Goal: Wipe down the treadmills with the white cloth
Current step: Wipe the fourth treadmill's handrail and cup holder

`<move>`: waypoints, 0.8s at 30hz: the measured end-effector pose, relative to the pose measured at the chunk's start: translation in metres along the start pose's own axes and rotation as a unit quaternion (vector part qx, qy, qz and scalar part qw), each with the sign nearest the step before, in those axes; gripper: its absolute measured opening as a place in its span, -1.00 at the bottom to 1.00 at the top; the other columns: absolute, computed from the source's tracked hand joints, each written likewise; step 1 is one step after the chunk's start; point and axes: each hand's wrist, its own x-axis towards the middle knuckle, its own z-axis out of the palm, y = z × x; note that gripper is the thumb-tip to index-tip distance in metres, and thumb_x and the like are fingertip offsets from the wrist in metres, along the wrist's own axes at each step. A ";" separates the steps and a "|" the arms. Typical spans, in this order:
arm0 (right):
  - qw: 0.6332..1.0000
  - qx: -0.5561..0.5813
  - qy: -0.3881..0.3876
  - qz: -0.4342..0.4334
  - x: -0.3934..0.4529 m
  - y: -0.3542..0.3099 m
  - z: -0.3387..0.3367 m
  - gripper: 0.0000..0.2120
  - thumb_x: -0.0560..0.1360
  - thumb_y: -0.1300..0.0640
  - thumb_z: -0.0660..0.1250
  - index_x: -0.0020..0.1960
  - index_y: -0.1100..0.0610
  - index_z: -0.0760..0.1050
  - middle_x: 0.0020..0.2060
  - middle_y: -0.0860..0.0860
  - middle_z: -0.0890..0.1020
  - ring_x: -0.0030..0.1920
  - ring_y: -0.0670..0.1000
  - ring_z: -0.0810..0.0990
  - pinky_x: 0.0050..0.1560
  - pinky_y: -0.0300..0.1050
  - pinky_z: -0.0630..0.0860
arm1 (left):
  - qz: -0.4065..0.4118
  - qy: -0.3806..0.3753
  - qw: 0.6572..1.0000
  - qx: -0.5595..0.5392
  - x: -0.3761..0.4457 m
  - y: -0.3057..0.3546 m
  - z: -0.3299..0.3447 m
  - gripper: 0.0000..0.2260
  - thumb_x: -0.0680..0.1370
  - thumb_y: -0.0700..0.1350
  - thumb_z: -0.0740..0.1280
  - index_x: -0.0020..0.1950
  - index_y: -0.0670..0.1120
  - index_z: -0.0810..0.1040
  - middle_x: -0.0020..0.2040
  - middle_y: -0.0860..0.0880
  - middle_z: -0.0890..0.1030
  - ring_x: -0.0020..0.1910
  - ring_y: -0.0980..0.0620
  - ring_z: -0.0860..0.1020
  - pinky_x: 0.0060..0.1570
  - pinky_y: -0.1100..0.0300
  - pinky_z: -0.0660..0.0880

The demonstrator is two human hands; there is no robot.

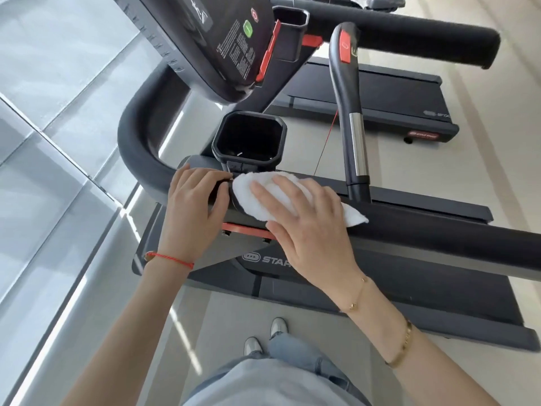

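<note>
A black treadmill stands in front of me, its padded side handrail (439,232) running from centre to the right edge. A white cloth (248,191) lies folded over that rail, just below the square black cup holder (248,136). My right hand (304,218) presses flat on the cloth, fingers spread over it. My left hand (193,200) grips the rail's bend just left of the cloth. The console (216,39) with green and red buttons hangs above.
A second treadmill (380,95) stands behind, its rail (424,33) across the top. An upright grip with a chrome band (355,142) rises between them. Windows (44,142) line the left. My shoes (263,335) stand on beige floor beside the deck (409,285).
</note>
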 end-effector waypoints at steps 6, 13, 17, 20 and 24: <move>0.999 0.027 -0.014 0.035 0.016 0.019 -0.006 -0.58 0.67 -0.11 -0.06 0.51 -0.18 0.17 0.29 -0.11 0.46 0.13 0.09 0.42 0.11 0.02 0.35 | -0.012 0.019 1.000 0.003 0.000 0.002 0.002 -0.83 0.63 -0.17 0.24 0.08 -0.12 0.63 -0.04 -0.02 0.63 0.00 -0.04 0.50 0.31 -0.09 0.36; 0.997 0.009 -0.022 -0.073 0.026 0.004 0.002 -0.55 0.67 -0.06 0.02 0.55 -0.18 0.08 0.37 -0.07 0.41 0.13 0.13 0.41 0.14 0.05 0.35 | -0.027 0.019 0.999 0.005 0.003 0.004 -0.002 -0.74 0.64 -0.16 0.12 0.10 -0.17 0.60 -0.02 -0.05 0.63 0.01 -0.09 0.53 0.19 -0.07 0.44; 0.998 0.068 -0.008 0.014 0.021 0.031 -0.007 -0.57 0.65 -0.07 0.01 0.52 -0.22 0.15 0.29 -0.15 0.43 0.10 0.04 0.40 0.11 -0.05 0.33 | -0.055 0.020 0.998 -0.019 0.019 0.005 -0.005 -0.76 0.64 -0.16 0.19 0.25 -0.08 0.55 0.13 0.00 0.60 0.16 -0.02 0.51 0.26 -0.03 0.43; 0.963 0.215 -0.002 0.164 0.048 0.049 -0.007 -0.59 0.65 -0.05 -0.01 0.49 -0.25 0.18 0.23 -0.10 0.46 0.12 0.03 0.40 0.17 -0.06 0.32 | -0.066 0.037 0.997 -0.026 0.039 -0.003 -0.006 -0.76 0.62 -0.17 0.23 0.27 -0.08 0.53 0.15 -0.02 0.56 0.16 -0.02 0.50 0.22 0.27 0.35; 0.887 0.345 -0.052 0.303 0.101 0.060 0.008 -0.59 0.67 -0.05 -0.04 0.51 -0.22 0.17 0.35 0.04 0.41 0.36 0.13 0.34 0.42 0.11 0.25 | -0.072 0.000 0.997 -0.035 0.068 -0.013 -0.007 -0.73 0.61 -0.18 0.25 0.30 -0.13 0.51 0.16 -0.07 0.54 0.15 -0.07 0.50 0.19 0.27 0.33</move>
